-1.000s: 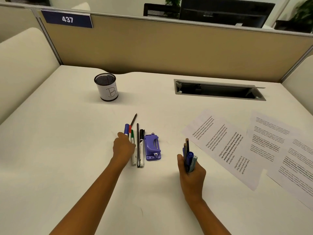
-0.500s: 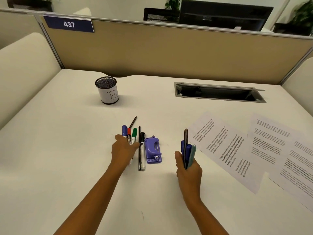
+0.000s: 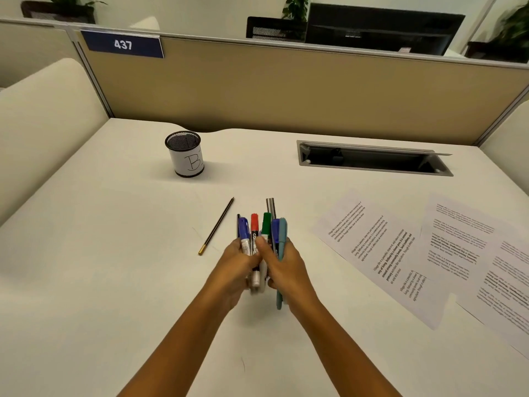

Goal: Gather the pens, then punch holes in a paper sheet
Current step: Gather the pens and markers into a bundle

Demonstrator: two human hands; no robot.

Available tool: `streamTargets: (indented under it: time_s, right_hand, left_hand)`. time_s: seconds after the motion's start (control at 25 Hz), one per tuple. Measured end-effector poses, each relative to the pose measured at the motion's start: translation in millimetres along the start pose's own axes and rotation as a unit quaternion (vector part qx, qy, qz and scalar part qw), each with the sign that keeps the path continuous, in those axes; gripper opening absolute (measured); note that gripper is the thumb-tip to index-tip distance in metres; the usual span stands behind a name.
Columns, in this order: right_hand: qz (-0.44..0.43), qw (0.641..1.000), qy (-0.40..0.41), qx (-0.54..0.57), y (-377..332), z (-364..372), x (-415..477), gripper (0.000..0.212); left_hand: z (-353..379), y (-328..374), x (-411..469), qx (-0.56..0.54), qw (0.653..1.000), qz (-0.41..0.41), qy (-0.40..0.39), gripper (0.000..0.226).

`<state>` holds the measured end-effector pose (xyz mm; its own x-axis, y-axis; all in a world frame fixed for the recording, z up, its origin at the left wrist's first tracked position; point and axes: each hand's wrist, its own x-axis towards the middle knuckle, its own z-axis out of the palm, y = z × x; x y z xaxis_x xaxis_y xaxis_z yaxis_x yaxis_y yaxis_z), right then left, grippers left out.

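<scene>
Broadly, the frame is filled by a pale desk (image 3: 100, 282), closed off along the top by a tan partition (image 3: 286, 90) on which a blue plate reading 437 (image 3: 123, 45) is fixed at upper left. A long grey cable slot (image 3: 372, 159) is set into the desk at upper right. Printed paper sheets (image 3: 380, 253) are spread flat over the right side of the frame, partly overlapping toward the right edge. A black mesh cup (image 3: 186, 154), wrapped in a white label marked B, is seen upright in the upper left-centre, well apart from everything else.

At the centre, the left hand (image 3: 236, 260) and the right hand (image 3: 282, 262) are pressed together, and a bundle of pens (image 3: 262, 233) is clamped between them with the fingers curled tight around the barrels. Blue, red and green caps are held toward the left of the bundle, with a silver pen, a second blue one and a teal one on its right; the caps point toward the top of the frame. A thin dark pencil (image 3: 216, 226) with a gold end is left lying diagonally on the desk just left of the hands, untouched.
</scene>
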<state>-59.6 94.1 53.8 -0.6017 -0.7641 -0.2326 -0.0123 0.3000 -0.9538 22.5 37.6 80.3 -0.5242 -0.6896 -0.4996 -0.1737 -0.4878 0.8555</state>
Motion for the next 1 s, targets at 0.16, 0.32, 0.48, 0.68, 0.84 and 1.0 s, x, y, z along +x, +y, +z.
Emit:
streamTargets:
  time_s: [0.16,0.32,0.48,0.68,0.84,1.0]
  right_hand:
    - [-0.005,0.993,-0.045,-0.112,-1,-3,1,0.067]
    - [-0.002,0.986,-0.096,-0.134,4,-4,-2,0.072]
    - [-0.021,0.993,-0.038,-0.111,13,-8,0,0.054]
    - [-0.054,0.993,0.031,-0.096,11,-13,3,0.051]
    - [-0.089,0.99,0.059,-0.093,9,-26,13,0.042]
    - [-0.118,0.985,0.121,-0.043,12,-32,18,0.034]
  left_hand:
    - [2,5,-7,-0.223,0.969,-0.103,-0.002,0.035]
    - [2,8,-7,-0.268,0.955,-0.127,-0.002,0.037]
    - [0,5,-2,-0.221,0.967,-0.104,-0.066,0.066]
    - [-4,6,0,-0.223,0.972,-0.052,-0.059,0.063]
    - [-12,6,7,-0.186,0.982,-0.001,0.038,0.052]
    - [-22,5,13,-0.148,0.98,0.026,0.129,0.042]
